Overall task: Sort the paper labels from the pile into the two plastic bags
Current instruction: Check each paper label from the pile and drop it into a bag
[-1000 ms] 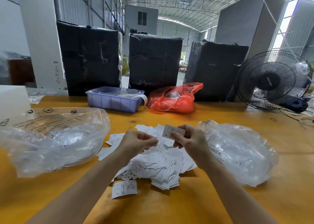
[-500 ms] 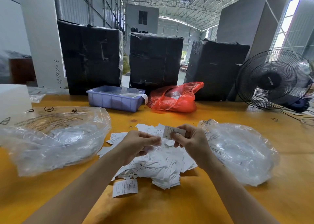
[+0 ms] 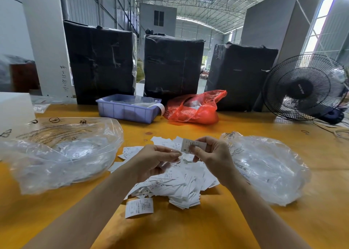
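Note:
A pile of white paper labels (image 3: 175, 184) lies on the yellow table in front of me. One loose label (image 3: 139, 207) sits apart at the pile's near edge. My right hand (image 3: 213, 158) pinches a single label marked S (image 3: 186, 146) above the pile. My left hand (image 3: 156, 160) hovers beside it with fingers curled; I cannot tell whether it holds a label. A clear plastic bag (image 3: 62, 152) lies to the left of the pile. A second clear bag (image 3: 264, 165) lies to the right.
At the back stand a blue plastic bin (image 3: 126, 110), a red plastic bag (image 3: 194, 108), three black wrapped bales (image 3: 173, 65) and a black fan (image 3: 304, 87). A white box (image 3: 15, 109) sits at the far left. Cables run along the right edge.
Both hands stay above the pile with the S label in my right fingers; the left hand's fingers have shifted slightly near the label.

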Demonstrator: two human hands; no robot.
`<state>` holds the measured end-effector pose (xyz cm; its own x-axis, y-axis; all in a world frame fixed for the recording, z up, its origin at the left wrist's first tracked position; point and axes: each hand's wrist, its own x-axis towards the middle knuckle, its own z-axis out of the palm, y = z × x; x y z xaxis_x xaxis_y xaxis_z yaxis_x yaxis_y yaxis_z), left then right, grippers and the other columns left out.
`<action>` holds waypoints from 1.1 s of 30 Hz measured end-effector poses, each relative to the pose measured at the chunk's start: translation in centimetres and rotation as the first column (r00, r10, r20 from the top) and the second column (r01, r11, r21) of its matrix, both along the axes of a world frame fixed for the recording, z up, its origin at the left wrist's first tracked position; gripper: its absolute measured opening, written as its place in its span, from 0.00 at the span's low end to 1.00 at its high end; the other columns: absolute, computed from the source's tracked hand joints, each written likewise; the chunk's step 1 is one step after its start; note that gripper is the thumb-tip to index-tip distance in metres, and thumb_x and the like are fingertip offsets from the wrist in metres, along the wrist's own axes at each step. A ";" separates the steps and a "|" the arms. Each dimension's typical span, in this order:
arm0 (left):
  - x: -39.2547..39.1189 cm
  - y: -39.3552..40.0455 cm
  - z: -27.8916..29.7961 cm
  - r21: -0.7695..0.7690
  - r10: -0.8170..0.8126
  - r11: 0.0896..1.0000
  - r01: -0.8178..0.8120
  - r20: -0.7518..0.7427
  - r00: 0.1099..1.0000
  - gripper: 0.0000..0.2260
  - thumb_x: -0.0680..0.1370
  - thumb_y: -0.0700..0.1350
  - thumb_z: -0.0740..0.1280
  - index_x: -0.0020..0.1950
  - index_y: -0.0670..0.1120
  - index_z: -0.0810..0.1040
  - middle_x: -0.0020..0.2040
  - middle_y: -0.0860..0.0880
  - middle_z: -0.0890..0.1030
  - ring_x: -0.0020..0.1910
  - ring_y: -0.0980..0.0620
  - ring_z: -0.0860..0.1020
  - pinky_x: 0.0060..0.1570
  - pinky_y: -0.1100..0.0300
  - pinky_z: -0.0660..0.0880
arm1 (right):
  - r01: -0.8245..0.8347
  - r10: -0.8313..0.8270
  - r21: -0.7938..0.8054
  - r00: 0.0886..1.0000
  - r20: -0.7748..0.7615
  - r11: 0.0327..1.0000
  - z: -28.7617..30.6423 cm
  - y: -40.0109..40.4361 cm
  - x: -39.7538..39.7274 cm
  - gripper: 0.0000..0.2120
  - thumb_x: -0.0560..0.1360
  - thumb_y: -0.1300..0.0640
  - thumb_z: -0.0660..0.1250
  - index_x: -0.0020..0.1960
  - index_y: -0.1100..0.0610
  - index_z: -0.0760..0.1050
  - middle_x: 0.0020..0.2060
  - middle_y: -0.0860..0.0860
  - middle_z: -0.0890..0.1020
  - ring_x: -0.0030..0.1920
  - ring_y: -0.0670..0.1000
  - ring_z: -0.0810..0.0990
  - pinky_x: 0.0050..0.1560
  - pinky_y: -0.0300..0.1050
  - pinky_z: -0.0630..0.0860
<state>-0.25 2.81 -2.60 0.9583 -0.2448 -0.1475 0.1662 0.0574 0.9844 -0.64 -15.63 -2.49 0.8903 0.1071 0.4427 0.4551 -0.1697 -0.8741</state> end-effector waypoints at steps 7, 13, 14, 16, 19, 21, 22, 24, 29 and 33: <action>0.2 0.1 -0.1 -0.004 -0.002 1.000 0.002 -0.002 1.000 0.02 0.69 0.38 0.73 0.40 0.42 0.85 0.33 0.45 0.82 0.29 0.57 0.76 0.27 0.68 0.72 | -0.007 0.008 -0.026 1.000 0.027 1.000 0.1 0.1 -0.1 0.08 0.72 0.70 0.69 0.41 0.58 0.76 0.39 0.57 0.81 0.30 0.45 0.79 0.32 0.36 0.78; 0.2 0.2 -0.1 -0.005 -0.022 1.000 0.022 0.008 1.000 0.11 0.61 0.42 0.77 0.41 0.43 0.86 0.39 0.44 0.84 0.34 0.54 0.80 0.31 0.67 0.74 | 0.026 -0.025 -0.010 0.999 0.038 1.000 -0.1 0.1 0.1 0.06 0.72 0.68 0.70 0.42 0.59 0.77 0.38 0.57 0.82 0.28 0.47 0.80 0.32 0.38 0.78; 0.2 0.2 -0.1 0.002 -0.029 1.000 0.029 0.009 1.000 0.12 0.59 0.43 0.77 0.42 0.42 0.86 0.39 0.44 0.84 0.33 0.54 0.79 0.31 0.66 0.73 | 0.028 -0.028 -0.006 0.999 0.038 1.000 -0.1 0.1 0.1 0.06 0.72 0.68 0.70 0.42 0.59 0.77 0.37 0.57 0.82 0.28 0.47 0.80 0.32 0.38 0.78; 0.1 0.2 -0.1 0.008 -0.042 0.999 0.042 0.006 0.999 0.14 0.60 0.44 0.77 0.43 0.41 0.86 0.38 0.44 0.84 0.32 0.54 0.79 0.31 0.66 0.73 | 0.029 -0.029 -0.006 0.999 0.039 1.000 -0.1 0.2 0.1 0.06 0.72 0.68 0.70 0.42 0.59 0.77 0.37 0.56 0.82 0.28 0.47 0.80 0.32 0.37 0.78; 0.1 0.2 0.0 0.016 -0.052 0.999 0.052 0.003 0.999 0.14 0.60 0.43 0.77 0.44 0.40 0.85 0.37 0.45 0.83 0.31 0.55 0.78 0.29 0.67 0.72 | 0.020 -0.020 -0.014 0.999 0.037 1.000 -0.1 0.2 0.0 0.05 0.72 0.69 0.70 0.42 0.60 0.77 0.37 0.56 0.82 0.28 0.46 0.80 0.32 0.37 0.78; 0.0 0.2 0.1 0.022 -0.051 0.998 0.051 0.008 0.999 0.13 0.60 0.44 0.77 0.42 0.41 0.86 0.37 0.45 0.83 0.32 0.55 0.78 0.30 0.67 0.71 | 0.010 -0.009 -0.027 0.999 0.035 1.000 0.0 0.3 -0.1 0.05 0.72 0.69 0.69 0.42 0.61 0.77 0.36 0.56 0.82 0.28 0.46 0.79 0.31 0.36 0.77; 0.0 0.2 0.1 0.024 -0.045 0.999 0.045 0.013 0.999 0.13 0.59 0.44 0.77 0.42 0.42 0.86 0.38 0.45 0.84 0.34 0.54 0.78 0.31 0.67 0.71 | 0.006 -0.005 -0.028 1.000 0.030 1.000 0.0 0.3 -0.1 0.04 0.72 0.69 0.69 0.43 0.62 0.77 0.36 0.56 0.81 0.28 0.46 0.79 0.31 0.36 0.77; 0.0 0.2 0.0 0.023 -0.020 1.000 0.020 0.023 1.000 0.13 0.59 0.45 0.77 0.42 0.42 0.86 0.40 0.44 0.84 0.38 0.52 0.78 0.35 0.65 0.72 | 0.001 0.000 -0.023 1.000 0.017 1.000 0.0 0.3 -0.1 0.03 0.72 0.69 0.69 0.44 0.65 0.77 0.36 0.57 0.81 0.27 0.46 0.79 0.30 0.36 0.77; 0.2 0.4 0.1 0.067 0.016 0.998 -0.018 0.041 0.999 0.09 0.66 0.40 0.75 0.45 0.40 0.85 0.38 0.45 0.84 0.32 0.55 0.78 0.32 0.66 0.72 | -0.014 0.013 -0.016 1.000 -0.015 1.000 0.0 0.1 -0.1 0.04 0.72 0.69 0.69 0.43 0.62 0.77 0.34 0.55 0.81 0.27 0.46 0.78 0.30 0.36 0.76; 0.1 0.5 0.0 0.111 0.008 0.994 -0.017 0.078 0.997 0.05 0.71 0.38 0.73 0.45 0.40 0.83 0.38 0.45 0.85 0.29 0.56 0.78 0.28 0.67 0.72 | -0.024 0.022 -0.032 0.997 -0.069 0.999 -0.3 -0.1 0.1 0.04 0.72 0.68 0.70 0.44 0.63 0.77 0.32 0.54 0.81 0.27 0.46 0.78 0.30 0.37 0.75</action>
